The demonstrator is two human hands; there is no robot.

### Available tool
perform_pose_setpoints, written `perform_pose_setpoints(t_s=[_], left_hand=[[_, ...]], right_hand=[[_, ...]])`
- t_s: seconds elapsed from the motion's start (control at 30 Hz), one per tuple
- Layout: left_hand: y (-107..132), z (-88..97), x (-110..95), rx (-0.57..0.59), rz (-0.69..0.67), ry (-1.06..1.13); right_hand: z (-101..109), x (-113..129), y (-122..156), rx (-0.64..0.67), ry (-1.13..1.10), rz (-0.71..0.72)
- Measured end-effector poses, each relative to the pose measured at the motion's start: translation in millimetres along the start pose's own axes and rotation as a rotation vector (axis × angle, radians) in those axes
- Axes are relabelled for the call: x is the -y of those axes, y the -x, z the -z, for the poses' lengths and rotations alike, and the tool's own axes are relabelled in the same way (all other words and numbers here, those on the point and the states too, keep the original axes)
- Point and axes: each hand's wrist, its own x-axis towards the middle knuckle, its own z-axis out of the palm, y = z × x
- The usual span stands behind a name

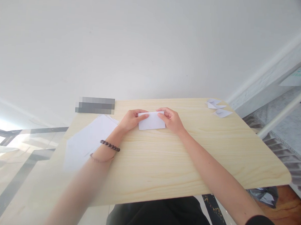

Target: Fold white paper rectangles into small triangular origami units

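1. White sheets [88, 136], overlapping, on the counter [149, 173]; eight o'clock from the paper oblong [152, 122].
2. My left hand [130, 120], pinching its ten o'clock corner.
3. That paper oblong, white, between my hands.
4. My right hand [174, 120], pinching its two o'clock corner.
5. Pointed paper pieces [223, 113], between two and three o'clock.

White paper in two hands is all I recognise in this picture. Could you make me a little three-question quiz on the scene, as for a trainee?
1. True or false: the left hand and the right hand both touch the small white paper.

2. The dark beaded bracelet is worn nearest which hand?
A) right
B) left
C) neither

3. Fill in: the pointed paper shapes lie near the far ____ corner of the table.

Key: 1 true; 2 B; 3 right.
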Motion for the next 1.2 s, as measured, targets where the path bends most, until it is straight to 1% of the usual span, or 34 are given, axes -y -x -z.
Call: perform_pose_setpoints(t_s=[0.2,0.33,0.63,0.9,1.2], left_hand=[[-0.9,-0.1,1.6,-0.008,0.01,0.002],[-1.7,-0.8,1.8,-0.02,0.005,0.01],[-5.9,1.6,4.2,-0.055,0.037,0.126],[-8.1,0.1,7.7,-0.115,0.05,0.155],[-7.5,0.5,5.5,-0.124,0.059,0.153]], right_hand=[[0.9,-1.5,-1.0,-0.013,0.039,0.027],[1.1,-2.2,-1.2,0.002,0.021,0.027],[2.1,-0.5,0.1,0.002,0.05,0.063],[1.6,0.0,0.5,0.018,0.039,0.039],[2.1,-0.1,0.4,0.017,0.049,0.036]])
